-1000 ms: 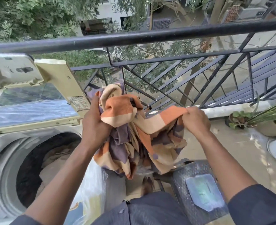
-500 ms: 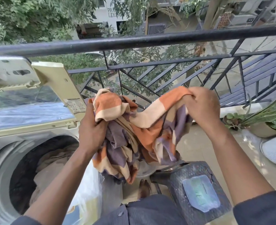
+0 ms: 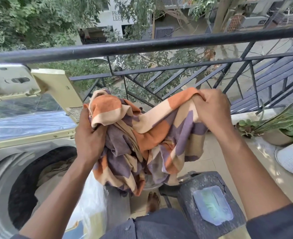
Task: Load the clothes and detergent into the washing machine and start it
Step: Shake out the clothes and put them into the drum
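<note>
Between the washing machine (image 3: 13, 152) on our left and the dark stool (image 3: 209, 200) on our right, we hold a bunched cloth (image 3: 142, 135) in orange, cream and purple blocks, up in the air in front of the black balcony railing (image 3: 142, 47). Our left hand (image 3: 88, 135) grips one gathered end, fingers curled round a fold near the machine's right edge. Our right hand (image 3: 211, 107) pinches an orange corner higher up, knuckles toward the railing, so the fabric sags between our two hands and hangs down toward the floor. The cloth is outside the machine, just beside its opening, touching neither drum nor stool as far as we can tell.

The machine's lid (image 3: 21, 107) stands raised at the far side, and the round drum opening (image 3: 38, 183) shows pale fabric already lying inside. A clear plastic cover (image 3: 88, 204) drapes down the machine's right side. On the stool's seat lies a pale translucent rectangle (image 3: 213, 204). A bare foot (image 3: 152, 200) shows on the floor below the cloth. Near the balcony's right edge stand potted plants (image 3: 280, 128) and a white ribbed pot (image 3: 290, 159).
</note>
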### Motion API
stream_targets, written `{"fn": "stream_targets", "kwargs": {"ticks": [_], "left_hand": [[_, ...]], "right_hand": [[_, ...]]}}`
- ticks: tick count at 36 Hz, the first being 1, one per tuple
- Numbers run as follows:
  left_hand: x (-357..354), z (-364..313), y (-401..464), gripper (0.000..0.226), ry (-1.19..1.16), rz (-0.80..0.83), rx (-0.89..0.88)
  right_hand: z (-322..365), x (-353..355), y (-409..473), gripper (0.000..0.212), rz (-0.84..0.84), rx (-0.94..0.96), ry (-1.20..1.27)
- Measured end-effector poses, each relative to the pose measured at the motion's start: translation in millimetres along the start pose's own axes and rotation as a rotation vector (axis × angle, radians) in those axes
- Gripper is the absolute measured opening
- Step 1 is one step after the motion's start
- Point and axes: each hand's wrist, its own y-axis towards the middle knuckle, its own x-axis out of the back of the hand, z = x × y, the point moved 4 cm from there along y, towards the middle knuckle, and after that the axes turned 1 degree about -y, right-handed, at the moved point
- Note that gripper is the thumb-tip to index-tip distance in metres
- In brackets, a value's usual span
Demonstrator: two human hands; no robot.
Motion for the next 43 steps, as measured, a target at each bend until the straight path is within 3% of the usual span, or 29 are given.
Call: {"fn": "stream_targets", "kwargs": {"ticks": [5, 8, 10, 12, 13, 15, 16, 18, 23, 26, 29, 34, 36, 40, 43], "left_hand": [[4.6, -21.7, 3.1, 0.022, -0.124, -0.172, -0.135], [2.8, -38.2, 4.1, 0.011, -0.203, -0.270, -0.238], [-4.1, -41.2, 5.1, 0.028, -0.194, -0.264, -0.250], [-15.0, -38.4, 7.4, 0.054, -0.128, -0.132, -0.189], [-21.6, -32.2, 8.5, 0.058, -0.084, -0.043, -0.147], [-33.1, -18.8, 10.0, 0.051, 0.038, 0.094, -0.082], [-35.9, -13.5, 9.5, 0.046, 0.102, 0.124, -0.076], [-37.2, -2.4, 8.3, 0.044, 0.193, 0.145, -0.095], [-27.0, 11.1, 12.0, 0.063, 0.071, 0.088, -0.031], [-25.5, -1.4, 13.6, 0.056, 0.001, 0.070, -0.055], [-26.6, -12.4, 12.0, 0.043, -0.156, 0.089, -0.044], [-29.1, -38.9, 6.2, 0.036, -0.450, 0.082, 0.036], [-33.9, -41.5, 3.6, 0.033, -0.526, 0.175, 0.068], [-41.0, -23.8, -0.7, 0.084, -0.445, 0.465, -0.004], [-48.3, -30.2, -7.2, 0.107, -0.197, 0.468, -0.150]], "right_hand": [[26.2, 59.8, -2.1, 0.039, -0.329, 0.073, 0.418], [31.6, 79.9, -11.1, 0.037, -0.513, 0.097, 0.487], [33.0, 69.2, -22.5, 0.032, -0.532, 0.119, 0.524], [24.3, 35.8, -25.4, 0.030, -0.353, 0.133, 0.483], [16.9, 12.6, -24.7, 0.031, -0.191, 0.115, 0.345], [-3.0, -27.4, -25.5, 0.037, 0.093, 0.028, 0.104], [-10.3, -35.1, -25.9, 0.039, 0.132, -0.008, 0.079], [-15.7, -29.7, -25.2, 0.039, 0.047, -0.035, 0.100], [-22.2, -17.6, -14.8, 0.046, -0.037, -0.098, 0.279], [-6.2, -24.8, -16.9, 0.034, 0.093, -0.164, 0.581], [22.8, -27.4, -31.7, 0.025, 0.277, -0.102, 0.713], [66.2, -36.3, -54.0, 0.041, 0.526, -0.020, 1.044], [84.1, -42.0, -63.7, 0.032, 0.613, 0.013, 1.126], [101.9, -51.1, -70.9, 0.019, 0.650, 0.035, 1.093], [107.9, -48.0, -71.4, 0.026, 0.682, 0.087, 1.028]]}}
